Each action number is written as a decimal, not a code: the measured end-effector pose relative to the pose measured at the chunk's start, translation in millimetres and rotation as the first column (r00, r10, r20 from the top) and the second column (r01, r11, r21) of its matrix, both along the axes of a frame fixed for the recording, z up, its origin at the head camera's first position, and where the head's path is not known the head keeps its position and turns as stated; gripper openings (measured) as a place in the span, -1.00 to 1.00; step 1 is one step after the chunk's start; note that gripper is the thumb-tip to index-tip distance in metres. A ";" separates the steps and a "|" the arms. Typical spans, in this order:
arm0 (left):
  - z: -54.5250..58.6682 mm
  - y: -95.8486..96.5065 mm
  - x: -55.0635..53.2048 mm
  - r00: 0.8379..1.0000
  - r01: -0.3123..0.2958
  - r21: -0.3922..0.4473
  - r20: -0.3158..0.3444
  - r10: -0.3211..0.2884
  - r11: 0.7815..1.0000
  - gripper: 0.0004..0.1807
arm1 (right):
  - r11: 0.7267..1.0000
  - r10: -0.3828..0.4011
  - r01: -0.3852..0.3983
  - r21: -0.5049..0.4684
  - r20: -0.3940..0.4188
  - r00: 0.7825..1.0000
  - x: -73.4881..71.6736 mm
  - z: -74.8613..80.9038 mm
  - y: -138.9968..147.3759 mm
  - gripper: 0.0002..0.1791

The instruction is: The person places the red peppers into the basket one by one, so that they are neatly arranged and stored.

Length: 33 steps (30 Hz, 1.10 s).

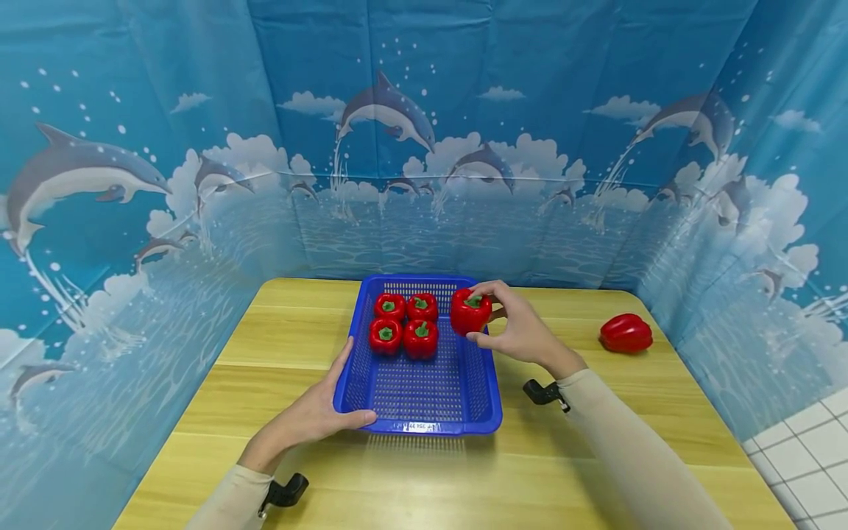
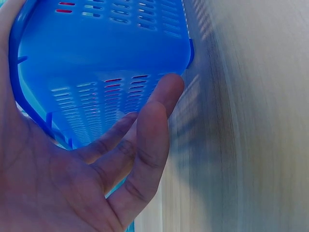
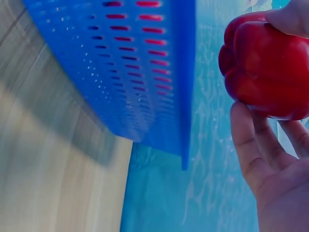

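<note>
My right hand (image 1: 520,327) holds a red bell pepper (image 1: 467,313) above the right side of a blue plastic basket (image 1: 424,428). The pepper's green stem points up, and the right wrist view shows the thumb and fingers around the red pepper (image 3: 265,67), higher than the basket rim. Inside the basket, several red bell peppers (image 1: 420,339) stand in two rows at the back left, stems up. At the basket's near left corner rests my left hand (image 1: 314,408), its thumb along the front rim. In the left wrist view its fingers (image 2: 149,154) extend loosely beside the basket's outer wall.
Another red bell pepper (image 1: 626,333) lies on its side at the right of the wooden table (image 1: 265,383). A blue dolphin-print curtain (image 1: 424,221) hangs behind the table and along its sides. White tiles (image 1: 804,449) show at the lower right.
</note>
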State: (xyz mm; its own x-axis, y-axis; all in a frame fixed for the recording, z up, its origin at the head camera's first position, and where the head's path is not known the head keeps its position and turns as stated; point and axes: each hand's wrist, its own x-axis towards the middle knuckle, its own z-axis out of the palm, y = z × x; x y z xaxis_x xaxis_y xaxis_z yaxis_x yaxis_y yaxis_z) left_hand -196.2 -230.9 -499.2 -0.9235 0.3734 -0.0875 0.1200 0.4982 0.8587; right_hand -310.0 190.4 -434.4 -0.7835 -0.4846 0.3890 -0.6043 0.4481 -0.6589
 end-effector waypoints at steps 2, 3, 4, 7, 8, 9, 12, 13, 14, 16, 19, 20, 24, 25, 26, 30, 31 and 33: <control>-0.3 0.7 0.0 1.000 0.000 -0.001 0.000 0.000 1.000 0.52 | 1.000 0.014 -0.014 0.007 0.006 1.000 0.8 2.1 -3.1 -0.25; -0.4 1.0 0.0 1.000 0.001 -0.002 0.000 -0.001 1.000 0.53 | 1.000 0.020 -0.020 0.009 0.008 1.000 1.4 3.3 -4.6 -0.25; -0.4 1.4 -0.1 1.000 0.001 -0.002 0.000 -0.001 1.000 0.53 | 1.000 0.027 -0.028 0.011 0.010 1.000 1.8 4.5 -6.2 -0.26; -0.5 2.4 -0.1 1.000 0.004 0.001 0.001 -0.004 1.000 0.54 | 0.999 0.044 -0.044 0.020 0.018 0.999 2.4 7.3 -11.0 -0.25; -0.5 2.6 -0.1 1.000 0.003 0.003 0.002 -0.003 1.000 0.54 | 0.998 0.050 -0.051 0.022 0.024 0.998 2.8 8.4 -12.8 -0.25; -0.8 2.8 -0.1 1.000 0.002 0.004 0.003 -0.002 1.000 0.54 | 0.998 0.056 -0.057 0.026 0.029 0.998 3.3 9.2 -14.5 -0.24; -1.8 2.8 -0.2 1.000 -0.002 0.005 0.002 0.002 1.000 0.53 | 0.996 0.073 -0.075 0.040 0.039 0.997 4.5 11.5 -20.4 -0.24; -2.2 2.7 -0.1 1.000 -0.003 0.005 0.002 0.003 1.000 0.53 | 0.996 0.080 -0.081 0.045 0.039 0.996 4.7 12.1 -22.7 -0.25; -2.5 2.5 -0.1 1.000 -0.003 0.008 0.004 0.003 1.000 0.53 | 0.995 0.085 -0.087 0.052 0.039 0.996 5.0 13.1 -25.0 -0.26; -3.0 1.9 0.1 1.000 -0.005 0.014 0.005 0.005 1.000 0.53 | 0.993 0.100 -0.103 0.066 0.037 0.994 5.1 14.7 -29.9 -0.27; -2.7 0.9 0.6 1.000 -0.005 0.026 0.005 0.005 1.000 0.52 | 0.989 0.123 -0.125 0.084 0.038 0.992 4.5 17.6 -37.8 -0.27; -2.5 0.7 0.6 1.000 -0.004 0.030 0.005 0.004 1.000 0.52 | 0.987 0.130 -0.133 0.088 0.040 0.991 4.6 18.9 -40.3 -0.27; -2.0 -0.1 0.3 1.000 0.001 0.037 0.001 -0.001 0.999 0.52 | 0.983 0.148 -0.153 0.104 0.053 0.988 6.1 22.5 -49.8 -0.29; -2.1 -0.2 0.2 1.000 0.001 0.038 0.000 -0.001 0.999 0.52 | 0.982 0.153 -0.158 0.108 0.056 0.987 6.6 23.0 -52.2 -0.29; -2.1 -0.3 0.0 1.000 0.001 0.038 0.000 -0.001 0.999 0.52 | 0.980 0.158 -0.164 0.111 0.061 0.986 7.0 23.1 -54.3 -0.30; -2.3 -0.5 -0.3 1.000 -0.001 0.038 0.002 0.001 0.999 0.52 | 0.973 0.178 -0.187 0.136 0.078 0.981 8.5 22.7 -63.1 -0.30; -2.3 -0.5 -0.4 1.000 -0.002 0.038 0.002 0.002 0.999 0.53 | 0.971 0.180 -0.191 0.145 0.084 0.980 8.7 22.6 -65.3 -0.30; -2.1 -0.4 -0.2 1.000 -0.002 0.041 0.005 0.002 0.999 0.53 | 0.966 0.187 -0.200 0.165 0.090 0.978 9.3 22.5 -70.1 -0.30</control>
